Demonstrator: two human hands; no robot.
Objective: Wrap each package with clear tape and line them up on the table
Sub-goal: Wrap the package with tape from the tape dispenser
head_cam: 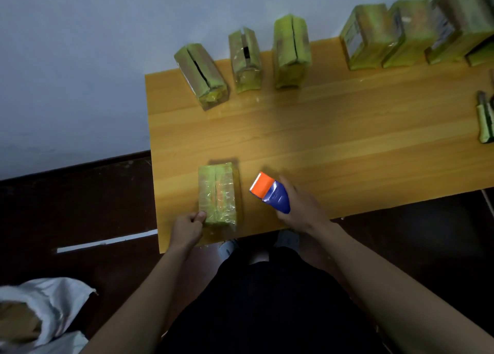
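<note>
A green package [217,193] lies flat on the wooden table [334,140], near the table's near left corner. Shiny clear tape covers its top. The left hand [187,226] is at the near left corner of this package. Its fingers are curled, and the thumb and fingers pinch the package corner.

The right hand [302,206] holds a tape dispenser [270,192] just to the right of the package. The dispenser is blue with an orange front end. The fingers wrap round its blue body, and the orange end points to the far left. It does not touch the package.

Along the far edge of the table more green packages stand in a row by the pale wall [80,59]. Three stand apart from each other: one tilted package [201,76], a narrow package [246,62] and a taller package [291,51]. Farther right, a group of packages [401,33] stands close together; they look blurry. One more green thing [485,121] lies at the right edge of the table, partly cut off.

On the dark floor at the near left lies a white sack [50,305].
</note>
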